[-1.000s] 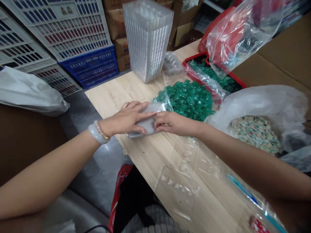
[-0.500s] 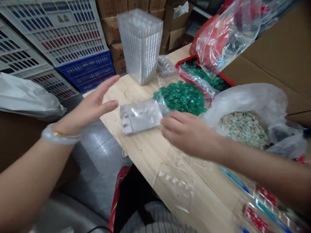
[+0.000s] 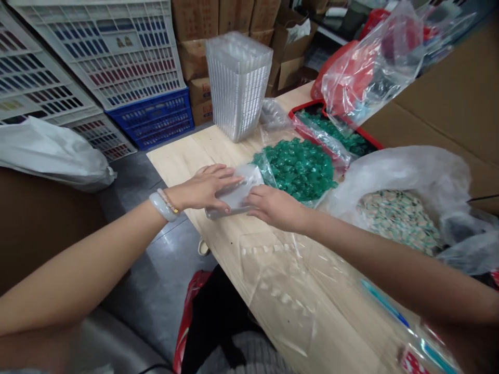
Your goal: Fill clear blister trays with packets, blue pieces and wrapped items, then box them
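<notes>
My left hand (image 3: 210, 187) lies with its fingers spread over the left part of a stack of flat clear plastic pieces (image 3: 249, 179), which look like bags or sleeves. At the stack's right edge is my right hand (image 3: 275, 206), its fingers curled and pressed together; whatever lies between the fingertips is hidden. Loose on the wood nearer my body are thin clear plastic pieces (image 3: 284, 306) with a row of whitish bumps. A heap of green translucent pieces (image 3: 298, 169) sits just beyond the right hand.
A tall stack of clear plastic trays (image 3: 237, 88) stands at the table's (image 3: 175, 150) far end. A red-rimmed tray (image 3: 374, 141) holds more green pieces. To the right, a white plastic bag (image 3: 413, 161) contains small pale-and-green items (image 3: 397, 218). Crates (image 3: 152, 119) line the left.
My left hand has come down from the air onto the stack. The right hand has shifted slightly onto the stack's edge. The view has also moved a little.
</notes>
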### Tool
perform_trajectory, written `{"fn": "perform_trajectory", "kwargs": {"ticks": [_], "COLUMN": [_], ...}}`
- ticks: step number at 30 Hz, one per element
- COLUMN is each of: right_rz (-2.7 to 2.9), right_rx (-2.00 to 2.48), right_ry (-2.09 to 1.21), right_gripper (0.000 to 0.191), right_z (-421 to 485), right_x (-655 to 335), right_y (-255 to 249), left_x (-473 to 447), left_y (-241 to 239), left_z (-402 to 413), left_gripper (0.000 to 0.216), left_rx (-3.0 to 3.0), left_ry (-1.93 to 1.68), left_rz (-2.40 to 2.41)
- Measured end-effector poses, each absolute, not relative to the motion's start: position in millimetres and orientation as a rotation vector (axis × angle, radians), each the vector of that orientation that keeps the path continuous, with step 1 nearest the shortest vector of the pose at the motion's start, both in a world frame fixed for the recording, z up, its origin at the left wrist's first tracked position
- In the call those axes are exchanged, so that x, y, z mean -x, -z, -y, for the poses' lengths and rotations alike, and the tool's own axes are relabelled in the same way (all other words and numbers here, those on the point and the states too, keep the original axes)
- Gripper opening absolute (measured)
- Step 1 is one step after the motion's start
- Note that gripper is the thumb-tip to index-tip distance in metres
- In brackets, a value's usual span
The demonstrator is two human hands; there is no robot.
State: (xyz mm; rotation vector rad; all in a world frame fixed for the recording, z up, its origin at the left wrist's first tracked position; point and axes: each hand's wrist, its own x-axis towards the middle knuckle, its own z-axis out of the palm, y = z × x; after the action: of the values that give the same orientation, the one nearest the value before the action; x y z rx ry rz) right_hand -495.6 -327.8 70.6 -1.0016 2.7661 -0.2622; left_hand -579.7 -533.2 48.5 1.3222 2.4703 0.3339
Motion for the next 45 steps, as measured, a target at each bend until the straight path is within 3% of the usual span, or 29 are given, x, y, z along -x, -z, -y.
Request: {"fn": "perform_trajectory", "kwargs": {"ticks": [9,21,26,30,33,39,42,45], "right_rz": [-2.508,-2.501,-2.542,-2.627,-2.589,-2.916,-3.079,-3.209], "right_rx": [1.0,0.978,1.011,1.022,1.08,1.236,1.151,0.98], "right_ry": [0.678,0.728,0.549,0.055,-0.209,-0.275,-0.233,0.129], "right_gripper": [0.013,0.01,0.012,0.017,0.022,0.015,0.015,0.014], "right_z": [325,326,327,346,359,320,288,272], "right_x": [533,534,533,523,521,510,473,432], "right_y": [-54,-58,-61,-64,-71,-112,-125,-109], "left_x": [585,586,582,573,571,574,567,555], "left_y": [-41,-44,-45,-46,-48,-53,-45,-32], "left_z": [535,536,533,527,530,551,553,547], "left_gripper": [0.07,0.068,0.066,0.072,0.081,0.111,0.099,0.074], "left_rx": [-1.405,-1.411,-1.412,-1.357,-1.332,-1.147,-0.959,-0.394], "left_ry": [-0.409,-0.373,-0.324,-0.354,-0.48,-0.594,-0.819,-1.374], "left_rz": [-2.455,-2.44,-2.472,-2.573,-2.605,-2.593,-2.685,-2.688]}}
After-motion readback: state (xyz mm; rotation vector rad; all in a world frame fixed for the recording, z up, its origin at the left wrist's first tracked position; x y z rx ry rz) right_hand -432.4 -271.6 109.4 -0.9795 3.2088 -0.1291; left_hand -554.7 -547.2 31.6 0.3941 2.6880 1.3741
